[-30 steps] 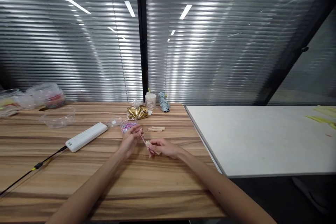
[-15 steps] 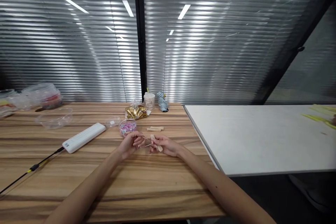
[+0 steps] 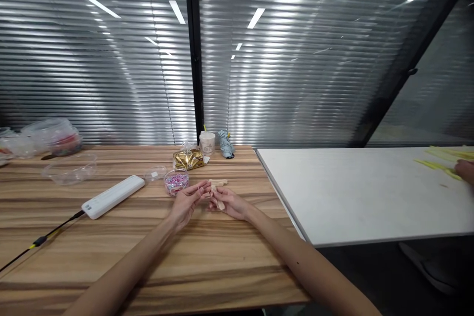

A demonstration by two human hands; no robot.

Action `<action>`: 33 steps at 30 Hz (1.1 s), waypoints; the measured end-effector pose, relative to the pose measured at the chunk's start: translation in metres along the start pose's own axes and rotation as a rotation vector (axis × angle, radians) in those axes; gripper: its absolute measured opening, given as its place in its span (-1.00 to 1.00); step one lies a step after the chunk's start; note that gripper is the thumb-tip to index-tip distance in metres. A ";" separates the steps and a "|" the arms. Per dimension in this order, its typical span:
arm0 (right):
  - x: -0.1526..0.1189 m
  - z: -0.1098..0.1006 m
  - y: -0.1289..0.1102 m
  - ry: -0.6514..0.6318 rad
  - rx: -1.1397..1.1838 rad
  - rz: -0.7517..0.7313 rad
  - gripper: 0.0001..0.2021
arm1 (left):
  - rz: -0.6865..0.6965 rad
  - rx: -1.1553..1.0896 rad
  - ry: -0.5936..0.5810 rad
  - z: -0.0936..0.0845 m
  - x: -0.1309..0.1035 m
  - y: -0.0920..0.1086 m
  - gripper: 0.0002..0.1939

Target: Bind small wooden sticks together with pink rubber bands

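My right hand [image 3: 230,203] pinches a short pale wooden stick [image 3: 219,203], slanted between thumb and fingers. Close against its far end is my left hand [image 3: 189,202], fingertips pinched together on a thin rubber band [image 3: 209,195] that is hard to make out at this size. The two hands nearly touch above the wooden table. Just behind them lie a few more wooden sticks [image 3: 219,182]. Beside my left hand stands a clear round tub [image 3: 176,182] of small pink and purple bands.
Behind the tub are a gold packet [image 3: 188,159], a paper cup [image 3: 207,144] and a blue crumpled wrapper [image 3: 226,145]. To the left lie a clear lid [image 3: 155,173], a white power strip [image 3: 113,196] and a clear container [image 3: 70,170]. Another person's hand [image 3: 465,170] touches yellow strips [image 3: 439,165] on the white table [image 3: 355,192].
My left hand has moved in toward the stick, and the band stretched between my hands has shortened. Another person's hand has come further into view at the right. The view has shifted slightly.
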State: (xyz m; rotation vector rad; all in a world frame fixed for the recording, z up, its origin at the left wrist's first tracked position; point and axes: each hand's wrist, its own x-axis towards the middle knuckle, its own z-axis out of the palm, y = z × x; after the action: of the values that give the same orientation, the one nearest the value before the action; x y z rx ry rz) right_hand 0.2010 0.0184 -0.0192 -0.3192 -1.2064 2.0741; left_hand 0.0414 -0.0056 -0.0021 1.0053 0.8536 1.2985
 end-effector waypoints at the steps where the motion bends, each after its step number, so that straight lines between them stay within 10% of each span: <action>1: 0.001 0.001 0.001 0.023 0.011 -0.007 -0.74 | 0.009 0.009 0.003 0.000 0.000 0.001 -0.60; 12: 0.004 -0.009 0.006 0.367 -0.563 -0.224 -0.69 | 0.002 0.444 -0.052 -0.013 0.001 0.007 -0.49; 23: -0.009 -0.006 0.008 0.250 -1.835 -0.588 -0.83 | 0.094 0.794 -0.086 -0.012 0.002 0.008 -0.61; 33: -0.011 0.002 0.007 0.159 -2.011 -0.841 -0.79 | 0.128 0.832 -0.207 -0.014 0.002 -0.001 -0.67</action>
State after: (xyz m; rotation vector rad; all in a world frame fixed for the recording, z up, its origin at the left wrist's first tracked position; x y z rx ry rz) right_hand 0.2044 0.0075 -0.0255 -0.6103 -2.2858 -0.3622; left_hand 0.0294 -0.0022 -0.0078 1.8325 1.2120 0.9061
